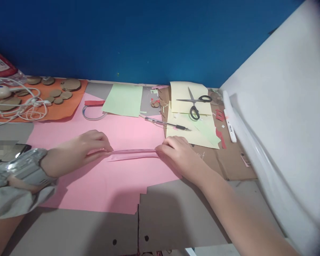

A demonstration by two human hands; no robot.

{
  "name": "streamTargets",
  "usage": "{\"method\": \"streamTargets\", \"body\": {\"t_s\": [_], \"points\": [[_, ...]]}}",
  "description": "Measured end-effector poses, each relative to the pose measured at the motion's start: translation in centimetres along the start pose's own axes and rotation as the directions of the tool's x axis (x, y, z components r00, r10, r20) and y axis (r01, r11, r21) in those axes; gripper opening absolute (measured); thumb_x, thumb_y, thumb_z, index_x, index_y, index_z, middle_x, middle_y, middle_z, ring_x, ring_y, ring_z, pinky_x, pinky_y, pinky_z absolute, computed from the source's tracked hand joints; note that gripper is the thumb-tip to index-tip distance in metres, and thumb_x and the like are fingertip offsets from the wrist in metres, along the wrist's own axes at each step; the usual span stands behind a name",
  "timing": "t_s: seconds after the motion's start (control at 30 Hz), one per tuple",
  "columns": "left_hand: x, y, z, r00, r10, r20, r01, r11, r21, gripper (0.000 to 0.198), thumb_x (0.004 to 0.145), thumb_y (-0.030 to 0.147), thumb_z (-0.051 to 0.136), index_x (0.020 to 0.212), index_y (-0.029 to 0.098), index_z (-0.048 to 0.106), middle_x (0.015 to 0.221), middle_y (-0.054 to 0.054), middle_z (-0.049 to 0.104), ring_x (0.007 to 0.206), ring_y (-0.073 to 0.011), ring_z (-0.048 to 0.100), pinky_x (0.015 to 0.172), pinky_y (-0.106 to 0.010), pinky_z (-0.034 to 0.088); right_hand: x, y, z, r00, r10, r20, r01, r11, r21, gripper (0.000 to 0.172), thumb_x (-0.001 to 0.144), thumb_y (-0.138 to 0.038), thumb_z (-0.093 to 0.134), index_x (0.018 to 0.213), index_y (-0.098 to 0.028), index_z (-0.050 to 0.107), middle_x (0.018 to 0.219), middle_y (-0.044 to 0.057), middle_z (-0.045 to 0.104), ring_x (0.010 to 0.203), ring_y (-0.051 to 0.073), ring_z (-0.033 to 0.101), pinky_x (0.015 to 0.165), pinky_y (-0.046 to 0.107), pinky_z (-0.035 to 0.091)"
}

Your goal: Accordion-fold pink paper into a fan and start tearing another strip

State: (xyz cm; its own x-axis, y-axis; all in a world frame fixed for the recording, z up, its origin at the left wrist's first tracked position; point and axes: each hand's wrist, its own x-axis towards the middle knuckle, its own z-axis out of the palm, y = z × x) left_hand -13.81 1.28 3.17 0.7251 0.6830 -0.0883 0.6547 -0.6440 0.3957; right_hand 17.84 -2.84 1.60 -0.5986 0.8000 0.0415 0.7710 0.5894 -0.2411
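Between my two hands stretches a narrow strip of folded pink paper [134,153], seen nearly edge-on. My left hand [92,144] pinches its left end between thumb and fingers. At the other end, my right hand [174,149] pinches it in the same way. Under both hands lies a large sheet of pink paper [77,185] with an uneven cut edge at the front. A grey scrunchie [21,199] and a shiny wristband [29,169] are on my left wrist. Just beyond my right hand rests a ballpoint pen [168,123].
Black-handled scissors [194,101] lie on cream paper [181,87] at the back right, near a white marker [230,126]. Green paper [124,99] is at the back. White cables [29,106] and cardboard pieces [70,84] cover orange paper [69,112] at left. A blue wall [138,39] stands behind.
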Motion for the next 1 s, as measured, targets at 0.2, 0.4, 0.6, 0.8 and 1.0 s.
{"method": "streamTargets", "body": {"t_s": [0.2, 0.4, 0.6, 0.8, 1.0], "points": [[-0.2, 0.4, -0.5, 0.999, -0.032, 0.019, 0.031, 0.999, 0.029, 0.023, 0.089, 0.037, 0.045, 0.093, 0.025, 0.064, 0.096, -0.002, 0.061, 0.09, -0.0171, 0.055, 0.081, -0.03, 0.043, 0.0, 0.0, -0.1, 1.0, 0.003, -0.003, -0.003, 1.0, 0.019, 0.021, 0.086, -0.011, 0.046, 0.098, -0.017, 0.061, 0.09, 0.007, 0.053, 0.084, 0.018, 0.042, 0.079, 0.032, 0.035], [0.3, 1.4, 0.4, 1.0, -0.02, -0.018, 0.023, 0.981, 0.193, 0.023, 0.089, 0.033, 0.044, 0.087, 0.022, 0.063, 0.09, -0.004, 0.062, 0.083, -0.0201, 0.056, 0.076, -0.035, 0.041, 0.0, 0.0, 0.1, 1.0, -0.002, 0.002, 0.002, 0.999, 0.034, 0.022, 0.086, -0.01, 0.044, 0.099, -0.018, 0.061, 0.091, 0.007, 0.054, 0.085, 0.018, 0.043, 0.076, 0.031, 0.036], [0.2, 1.3, 0.9, 0.996, 0.087, -0.003, -0.083, 0.953, 0.29, 0.022, 0.087, 0.018, 0.041, 0.089, 0.021, 0.063, 0.093, -0.006, 0.062, 0.083, -0.0207, 0.054, 0.074, -0.035, 0.042, 0.0, 0.1, 0.0, 1.0, -0.008, -0.016, 0.008, 0.999, 0.04, 0.025, 0.089, -0.011, 0.041, 0.1, -0.018, 0.062, 0.09, 0.007, 0.055, 0.084, 0.019, 0.044, 0.076, 0.032, 0.036], [-0.9, 1.2, 1.1, 0.987, 0.149, -0.068, -0.118, 0.936, 0.331, 0.031, 0.084, 0.01, 0.036, 0.087, 0.023, 0.063, 0.089, -0.005, 0.061, 0.082, -0.0214, 0.053, 0.074, -0.035, 0.042, -0.1, 0.1, 0.1, 1.0, -0.021, -0.002, 0.021, 1.0, 0.01, 0.025, 0.088, -0.008, 0.041, 0.099, -0.018, 0.061, 0.094, 0.007, 0.054, 0.087, 0.019, 0.044, 0.079, 0.032, 0.037], [-1.9, 0.7, 1.9, 0.972, 0.166, -0.165, -0.114, 0.951, 0.287, 0.034, 0.086, 0.013, 0.033, 0.096, 0.026, 0.063, 0.092, -0.005, 0.065, 0.089, -0.0218, 0.056, 0.08, -0.038, 0.042, -0.2, 0.0, -0.2, 0.998, -0.062, 0.004, 0.062, 0.997, -0.052, 0.025, 0.087, -0.008, 0.041, 0.098, -0.019, 0.061, 0.094, 0.008, 0.055, 0.087, 0.02, 0.044, 0.079, 0.032, 0.037]]}}
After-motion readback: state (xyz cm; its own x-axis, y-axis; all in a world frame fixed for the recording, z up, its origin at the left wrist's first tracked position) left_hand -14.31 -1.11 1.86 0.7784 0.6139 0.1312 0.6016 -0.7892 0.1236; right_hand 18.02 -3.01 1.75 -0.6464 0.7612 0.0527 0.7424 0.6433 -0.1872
